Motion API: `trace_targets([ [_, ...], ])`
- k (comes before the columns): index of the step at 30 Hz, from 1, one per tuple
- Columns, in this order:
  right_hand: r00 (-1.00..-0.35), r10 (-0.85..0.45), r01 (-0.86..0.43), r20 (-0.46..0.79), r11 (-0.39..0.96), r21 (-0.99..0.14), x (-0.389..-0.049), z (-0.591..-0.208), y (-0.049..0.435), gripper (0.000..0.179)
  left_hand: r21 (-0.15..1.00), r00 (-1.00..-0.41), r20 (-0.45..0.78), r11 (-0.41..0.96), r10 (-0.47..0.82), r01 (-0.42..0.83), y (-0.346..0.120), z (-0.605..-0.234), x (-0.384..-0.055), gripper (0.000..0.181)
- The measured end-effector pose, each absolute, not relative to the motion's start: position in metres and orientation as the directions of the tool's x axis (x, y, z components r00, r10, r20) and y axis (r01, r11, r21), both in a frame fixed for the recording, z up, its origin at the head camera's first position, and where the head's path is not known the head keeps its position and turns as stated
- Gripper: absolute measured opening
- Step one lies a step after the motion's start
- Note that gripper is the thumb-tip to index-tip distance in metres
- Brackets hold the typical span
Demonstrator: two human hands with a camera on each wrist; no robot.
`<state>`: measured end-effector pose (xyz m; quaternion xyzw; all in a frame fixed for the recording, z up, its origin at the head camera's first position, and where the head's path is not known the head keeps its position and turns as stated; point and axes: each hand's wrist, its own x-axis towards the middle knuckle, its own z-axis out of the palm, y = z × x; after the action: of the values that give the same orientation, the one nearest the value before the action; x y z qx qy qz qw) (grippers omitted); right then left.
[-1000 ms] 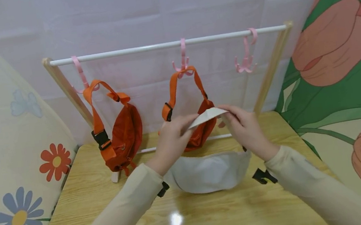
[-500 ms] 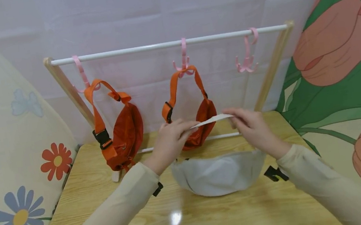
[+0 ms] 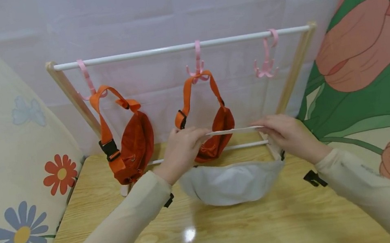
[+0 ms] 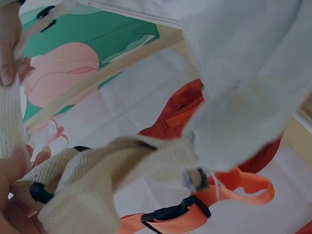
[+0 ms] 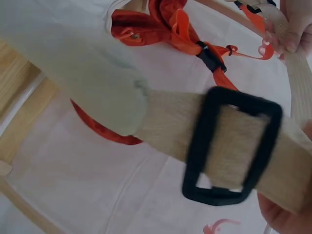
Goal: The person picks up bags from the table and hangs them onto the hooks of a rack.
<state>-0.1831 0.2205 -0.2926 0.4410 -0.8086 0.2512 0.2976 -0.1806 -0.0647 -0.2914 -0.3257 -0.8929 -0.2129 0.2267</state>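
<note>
A pale grey waist bag (image 3: 231, 184) hangs below my two hands, close over the wooden table. Its cream webbing strap (image 3: 234, 131) runs straight between them. My left hand (image 3: 183, 151) pinches the strap at one end of this stretch, where loose folds of webbing (image 4: 87, 195) bunch beside the fingers in the left wrist view. At the other end, my right hand (image 3: 289, 137) pinches the strap between thumb and fingers. A black slider buckle (image 5: 231, 146) sits on the strap near the right hand. Another black buckle (image 3: 314, 179) shows beside the right wrist.
Behind the hands stands a rack with a white bar (image 3: 149, 53). Two orange-red waist bags, the left one (image 3: 135, 145) and the middle one (image 3: 223, 124), hang from pink hooks. A third pink hook (image 3: 265, 67) hangs at the right without a bag.
My hands have moved apart, the right hand going rightward. The strap between them has lengthened and straightened from a short arch. The grey bag has shifted slightly; the orange-red bags stay put.
</note>
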Motion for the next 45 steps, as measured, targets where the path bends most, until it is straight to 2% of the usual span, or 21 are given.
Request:
trace_targets([
  [2, -0.397, -0.562, -0.858, 0.725, 0.508, -0.076, -0.185, -0.291, 0.222, 0.049, 0.184, -0.659, 0.568, 0.704, 0.493, 0.686, -0.064, -0.291, -0.182, 0.018],
  [5, -0.374, -0.565, -0.849, 0.736, 0.528, -0.027, -0.185, -0.290, 0.225, 0.050, 0.125, -0.622, 0.594, 0.705, 0.510, 0.698, -0.062, -0.292, -0.184, 0.017],
  [12, -0.414, -0.556, -0.800, 0.721, 0.600, 0.004, -0.184, -0.286, 0.235, 0.053, 0.039, -0.568, 0.622, 0.704, 0.538, 0.709, -0.055, -0.291, -0.188, 0.014],
  [15, -0.426, -0.553, -0.785, 0.716, 0.620, 0.012, -0.185, -0.285, 0.239, 0.047, 0.037, -0.579, 0.609, 0.709, 0.543, 0.704, -0.052, -0.288, -0.190, 0.013],
  [19, -0.448, -0.538, -0.761, 0.715, 0.648, 0.011, -0.187, -0.282, 0.243, 0.011, 0.043, -0.592, 0.598, 0.716, 0.540, 0.697, -0.046, -0.284, -0.193, 0.013],
  [20, -0.453, -0.532, -0.755, 0.715, 0.656, 0.010, -0.187, -0.282, 0.244, 0.012, 0.044, -0.595, 0.595, 0.717, 0.540, 0.695, -0.045, -0.283, -0.194, 0.013],
  [22, -0.458, -0.526, -0.745, 0.717, 0.667, 0.014, -0.189, -0.280, 0.246, 0.026, 0.048, -0.601, 0.588, 0.719, 0.541, 0.693, -0.043, -0.282, -0.196, 0.014],
  [28, -0.461, -0.501, -0.717, 0.733, 0.696, 0.024, -0.193, -0.276, 0.250, 0.028, 0.069, -0.630, 0.559, 0.727, 0.540, 0.684, -0.035, -0.276, -0.200, 0.012],
  [33, -0.485, -0.483, -0.690, 0.729, 0.724, 0.021, -0.194, -0.271, 0.252, 0.024, 0.036, -0.601, 0.584, 0.722, 0.546, 0.691, -0.032, -0.273, -0.203, 0.012],
  [38, -0.563, -0.444, -0.662, 0.697, 0.747, -0.058, -0.194, -0.265, 0.255, 0.020, 0.031, -0.571, 0.599, 0.696, 0.561, 0.717, -0.030, -0.271, -0.205, 0.012],
  [41, -0.597, -0.421, -0.648, 0.682, 0.755, -0.101, -0.196, -0.262, 0.257, 0.018, 0.066, -0.574, 0.588, 0.673, 0.570, 0.736, -0.030, -0.269, -0.207, 0.012],
  [45, -0.619, -0.386, -0.631, 0.684, 0.763, -0.141, -0.199, -0.258, 0.262, 0.015, 0.208, -0.642, 0.527, 0.647, 0.557, 0.733, -0.030, -0.265, -0.208, 0.012],
])
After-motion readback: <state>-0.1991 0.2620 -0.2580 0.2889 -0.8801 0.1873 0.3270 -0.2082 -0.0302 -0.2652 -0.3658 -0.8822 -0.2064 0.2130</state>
